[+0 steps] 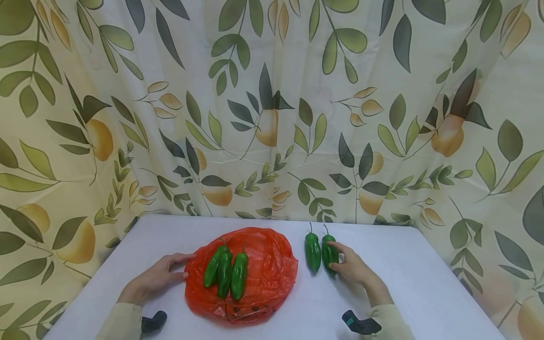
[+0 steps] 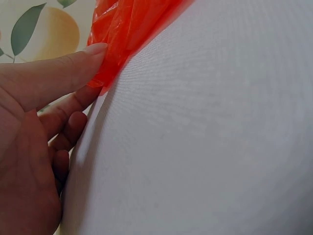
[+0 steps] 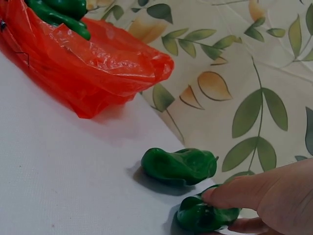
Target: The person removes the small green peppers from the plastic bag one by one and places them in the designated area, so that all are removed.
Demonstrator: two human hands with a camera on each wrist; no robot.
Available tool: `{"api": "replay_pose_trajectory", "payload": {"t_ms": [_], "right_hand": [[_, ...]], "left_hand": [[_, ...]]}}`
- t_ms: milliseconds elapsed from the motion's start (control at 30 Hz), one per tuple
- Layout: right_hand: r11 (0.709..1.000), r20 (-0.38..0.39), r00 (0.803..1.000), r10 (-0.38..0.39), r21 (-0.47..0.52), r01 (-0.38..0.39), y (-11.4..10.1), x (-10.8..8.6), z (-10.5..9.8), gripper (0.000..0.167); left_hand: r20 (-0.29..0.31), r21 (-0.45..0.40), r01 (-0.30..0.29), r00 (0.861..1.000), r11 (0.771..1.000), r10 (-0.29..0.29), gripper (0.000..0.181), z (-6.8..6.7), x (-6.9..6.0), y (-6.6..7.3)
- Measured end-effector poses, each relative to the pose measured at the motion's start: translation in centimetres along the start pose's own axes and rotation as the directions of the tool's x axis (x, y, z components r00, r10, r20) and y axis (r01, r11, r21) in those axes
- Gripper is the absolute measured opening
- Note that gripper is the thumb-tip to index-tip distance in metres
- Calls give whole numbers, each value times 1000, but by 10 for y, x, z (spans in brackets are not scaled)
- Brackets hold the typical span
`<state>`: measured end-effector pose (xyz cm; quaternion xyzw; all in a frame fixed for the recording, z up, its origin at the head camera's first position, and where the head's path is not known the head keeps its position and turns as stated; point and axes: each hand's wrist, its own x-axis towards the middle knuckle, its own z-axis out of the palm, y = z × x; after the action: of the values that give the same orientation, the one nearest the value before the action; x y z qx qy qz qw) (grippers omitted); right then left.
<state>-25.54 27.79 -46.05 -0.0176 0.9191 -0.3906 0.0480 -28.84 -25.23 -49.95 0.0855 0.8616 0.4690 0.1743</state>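
A red plastic bag (image 1: 272, 269) lies spread on the white table, with several green peppers (image 1: 239, 278) on top of it. At its left edge my left hand (image 1: 163, 273) pinches the plastic between thumb and index finger; the left wrist view shows the thumb on the red film (image 2: 124, 29). To the right of the bag, two more green peppers lie side by side on the table. My right hand (image 1: 353, 268) grips the right-hand pepper (image 1: 329, 255) between thumb and fingers. The other pepper (image 1: 312, 252) lies just left of it, untouched.
The white table (image 1: 170, 231) ends at the back against a hanging cloth (image 1: 272, 118) printed with leaves and fruit. Dark straps with small devices (image 1: 361, 323) sit at both wrists.
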Motion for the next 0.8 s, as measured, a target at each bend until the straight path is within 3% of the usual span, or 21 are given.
{"api": "replay_pose_trajectory", "payload": {"t_ms": [800], "right_hand": [[999, -29, 999, 14, -45, -15, -1, 1, 0, 68]], "left_hand": [[-9, -2, 27, 1000, 1000, -27, 57, 1, 0, 0]]}}
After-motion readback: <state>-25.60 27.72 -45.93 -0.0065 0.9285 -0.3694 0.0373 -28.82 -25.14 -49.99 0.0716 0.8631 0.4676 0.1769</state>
